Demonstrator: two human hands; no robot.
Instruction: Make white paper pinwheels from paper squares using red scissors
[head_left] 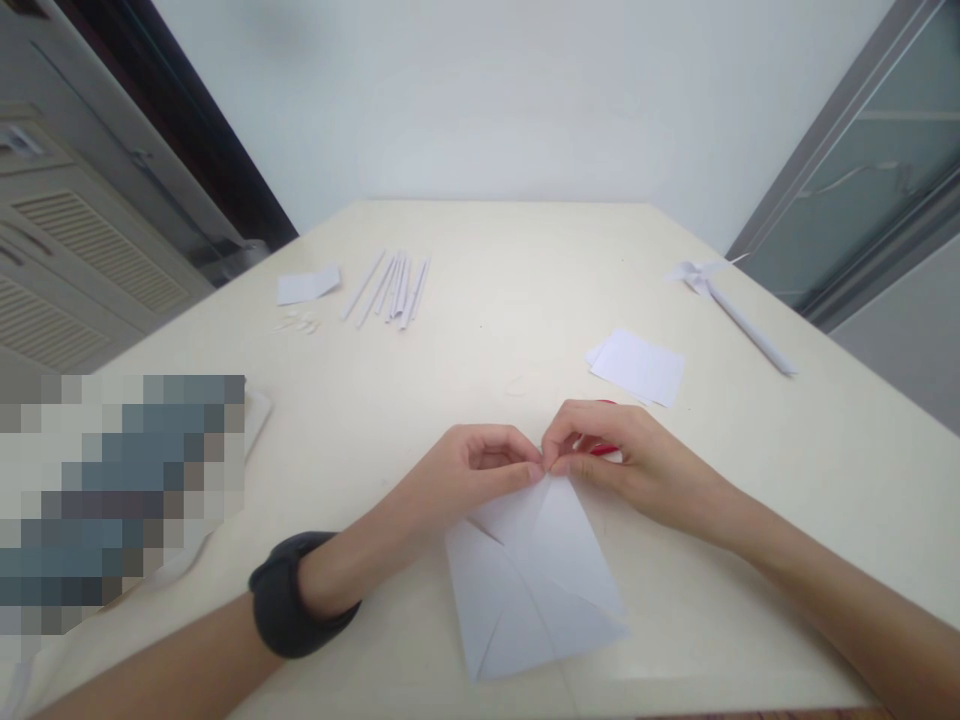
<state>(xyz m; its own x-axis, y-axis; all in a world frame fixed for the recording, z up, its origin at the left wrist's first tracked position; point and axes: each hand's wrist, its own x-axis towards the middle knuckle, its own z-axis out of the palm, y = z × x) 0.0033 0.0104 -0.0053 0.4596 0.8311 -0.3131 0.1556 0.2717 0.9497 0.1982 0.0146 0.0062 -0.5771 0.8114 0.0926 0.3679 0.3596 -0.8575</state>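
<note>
1. Near the bench [750, 480] front edge, a white paper square [532, 585] lies flat, cut along its diagonals.
2. My left hand [469, 470] and right hand [615, 455] both pinch its far corner, fingertips together.
3. I judge this a corner-folding step; next the flap must bend to the paper's centre without tearing.

Plain indoor room, likely an office or home, cream table [787, 470] against bare white wall [487, 90], glass-panelled door [862, 180], louvred grey cabinet [67, 250]

Cream table [825, 480]: paper sheets [637, 366], rolled strips [390, 288].
</note>
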